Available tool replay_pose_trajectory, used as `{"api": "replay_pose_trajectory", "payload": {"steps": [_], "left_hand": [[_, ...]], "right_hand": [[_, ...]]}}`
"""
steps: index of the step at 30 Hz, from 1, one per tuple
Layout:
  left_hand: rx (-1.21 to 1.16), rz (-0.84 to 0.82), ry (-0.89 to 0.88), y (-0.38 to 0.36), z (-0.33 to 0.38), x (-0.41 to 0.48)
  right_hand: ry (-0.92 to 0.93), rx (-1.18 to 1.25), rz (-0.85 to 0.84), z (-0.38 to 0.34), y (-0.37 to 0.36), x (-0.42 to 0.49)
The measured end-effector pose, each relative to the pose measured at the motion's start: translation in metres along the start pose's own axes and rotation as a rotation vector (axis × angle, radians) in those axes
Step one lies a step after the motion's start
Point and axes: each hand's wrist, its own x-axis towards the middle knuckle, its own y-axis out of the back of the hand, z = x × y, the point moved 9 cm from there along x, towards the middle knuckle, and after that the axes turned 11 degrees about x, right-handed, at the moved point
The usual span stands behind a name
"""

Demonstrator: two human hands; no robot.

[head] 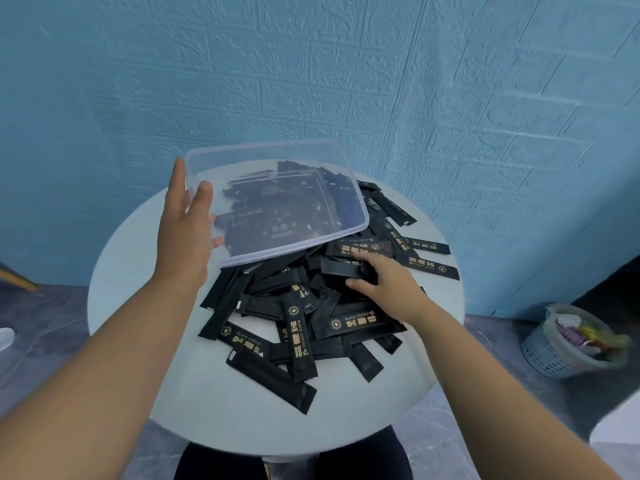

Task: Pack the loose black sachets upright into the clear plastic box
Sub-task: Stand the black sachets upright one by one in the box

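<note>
A heap of several loose black sachets [298,327] with gold print covers the middle and right of a round white table [145,299]. My left hand [185,233] grips the left edge of the clear plastic box [277,199], thumb over the rim and fingers underneath, and holds it tilted above the far part of the heap. Sachets show through its clear bottom. I cannot tell whether any lie inside it. My right hand [384,285] reaches into the heap just below the box, its fingers curled round a black sachet [341,266].
A blue embossed wall rises right behind the table. On the floor at the right stands a small mesh waste basket [568,341] with colourful rubbish. Dark trouser legs [221,462] show under the table's near edge.
</note>
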Motion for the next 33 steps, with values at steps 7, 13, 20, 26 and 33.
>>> {"api": "replay_pose_trajectory", "payload": {"steps": [7,13,20,26,33], "left_hand": [[-0.013,0.043,0.022,0.006,-0.001,0.005],[-0.028,0.116,0.049,0.016,0.000,0.010],[-0.020,-0.005,-0.053,-0.005,0.006,-0.009],[0.001,-0.086,-0.157,-0.023,0.018,-0.043],[-0.003,-0.083,-0.199,-0.015,0.012,-0.055]], "right_hand": [[-0.003,0.234,0.031,-0.004,0.010,0.009],[0.067,0.494,0.047,-0.020,0.027,0.003],[0.178,0.849,0.034,-0.075,0.047,-0.003],[0.182,1.273,0.037,-0.129,0.035,0.018],[-0.009,0.843,-0.018,-0.125,-0.026,0.035]]}}
